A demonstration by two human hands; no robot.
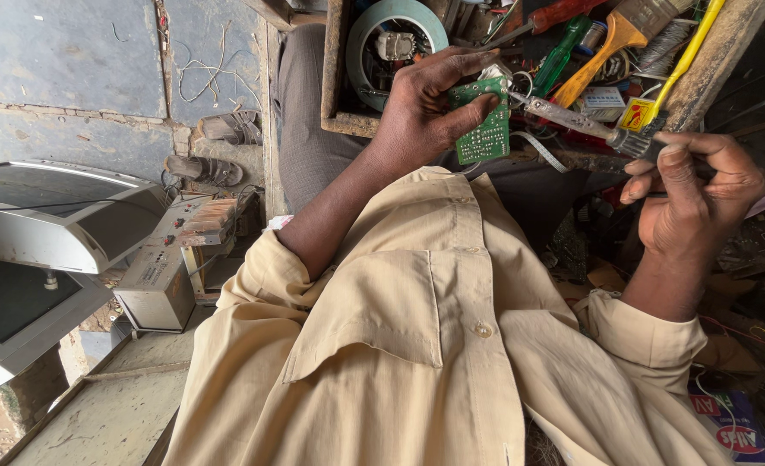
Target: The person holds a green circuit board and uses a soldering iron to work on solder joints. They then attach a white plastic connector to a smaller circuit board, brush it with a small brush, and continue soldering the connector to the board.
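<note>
while my left hand (426,108) pinches the small green printed circuit board (484,129) by its edges above the cluttered wooden tool tray (335,78), my right hand (693,194) is clamped on the metal soldering iron (572,116), tip touching the board. i judge it light, stiff, fragile: hold edges only.

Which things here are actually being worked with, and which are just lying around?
In use:
left hand holding the green circuit board
right hand holding the pliers

Lying about:
orange-handled brush
green screwdriver
tape roll
sandals
grey electronic unit
</note>
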